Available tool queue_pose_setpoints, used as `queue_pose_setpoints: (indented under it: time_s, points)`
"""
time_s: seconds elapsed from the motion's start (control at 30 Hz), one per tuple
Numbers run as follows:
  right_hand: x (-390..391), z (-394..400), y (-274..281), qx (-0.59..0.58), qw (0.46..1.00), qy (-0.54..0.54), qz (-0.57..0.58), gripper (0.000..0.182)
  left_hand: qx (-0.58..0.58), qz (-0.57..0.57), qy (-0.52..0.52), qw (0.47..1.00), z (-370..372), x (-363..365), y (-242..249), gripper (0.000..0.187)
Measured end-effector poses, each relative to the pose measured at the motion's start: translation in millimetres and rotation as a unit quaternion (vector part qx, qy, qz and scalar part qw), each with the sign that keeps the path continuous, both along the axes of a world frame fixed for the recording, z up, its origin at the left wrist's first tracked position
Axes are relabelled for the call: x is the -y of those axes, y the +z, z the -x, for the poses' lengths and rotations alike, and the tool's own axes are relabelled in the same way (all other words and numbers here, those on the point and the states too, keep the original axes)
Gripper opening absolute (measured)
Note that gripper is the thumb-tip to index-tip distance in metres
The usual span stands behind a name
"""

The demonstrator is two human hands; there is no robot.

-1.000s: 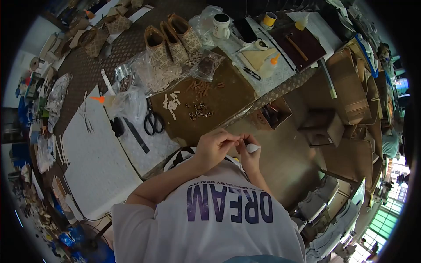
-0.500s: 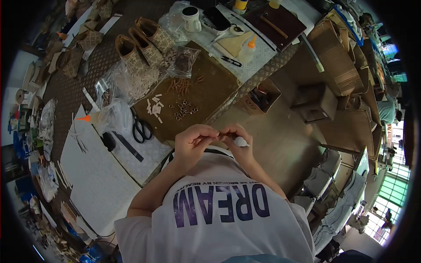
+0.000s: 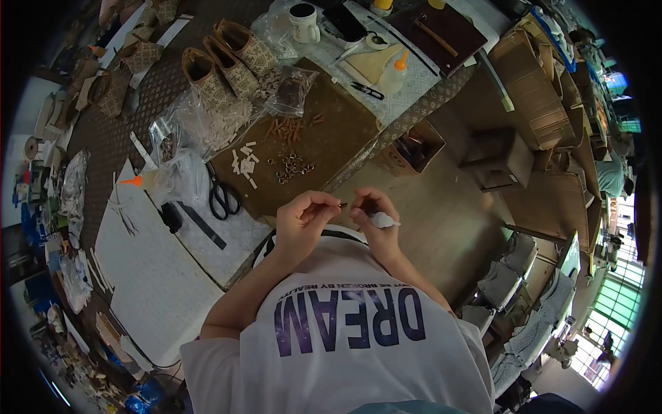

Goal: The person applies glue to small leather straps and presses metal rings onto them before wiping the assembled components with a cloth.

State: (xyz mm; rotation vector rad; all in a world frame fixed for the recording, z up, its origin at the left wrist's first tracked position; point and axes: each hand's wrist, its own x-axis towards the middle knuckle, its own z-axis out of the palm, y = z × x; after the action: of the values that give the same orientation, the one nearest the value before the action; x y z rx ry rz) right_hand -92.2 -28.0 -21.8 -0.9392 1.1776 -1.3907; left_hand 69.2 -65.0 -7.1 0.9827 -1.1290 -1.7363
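Note:
My left hand (image 3: 301, 224) is pinched in front of my body, with a tiny dark piece showing at its fingertips. Just right of it, my right hand (image 3: 376, 219) is closed around a small white bottle (image 3: 384, 220) whose end sticks out past the fingers. A narrow gap separates the two hands. Beyond them on the brown board (image 3: 331, 138) lie small metal rings (image 3: 292, 168), white strips (image 3: 245, 164) and brown strips (image 3: 286, 130). Black scissors (image 3: 222, 197) rest left of the board.
Patterned shoes (image 3: 231, 65) and plastic bags (image 3: 183, 181) stand behind the board. A mug (image 3: 303, 23), a phone (image 3: 345, 22) and an orange-tipped bottle (image 3: 394, 74) sit farther back. An open carton (image 3: 414, 148) and a brown stool (image 3: 500, 160) are at the right.
My hands have moved apart slightly, opening a gap between their fingertips. The dark piece now shows at my left fingertips. The bottle has shifted a little to the right with my right hand.

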Motion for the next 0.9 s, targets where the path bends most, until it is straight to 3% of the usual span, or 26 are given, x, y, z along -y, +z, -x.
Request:
queue_pose_setpoints:
  time_s: [0.2,0.6,0.73,0.9]
  points:
    - [-1.6,7.4,-15.8,0.036,0.998,-0.028,-0.036,0.014,-0.04,-0.172,0.032,0.984,-6.6,9.7,4.2,0.018]
    - [-2.5,3.1,-21.2,0.07,0.995,-0.049,-0.059,0.01,-0.121,-0.327,0.041,0.937,-18.3,14.1,-4.4,0.02]
    - [-1.7,-0.2,-19.5,0.022,0.997,-0.051,-0.048,0.009,-0.159,-0.364,0.047,0.917,-18.3,13.8,-8.6,0.013]
    - [-5.8,0.8,-26.4,0.059,0.997,-0.029,-0.046,0.012,-0.191,-0.377,0.048,0.905,-17.5,12.1,-15.6,0.007]
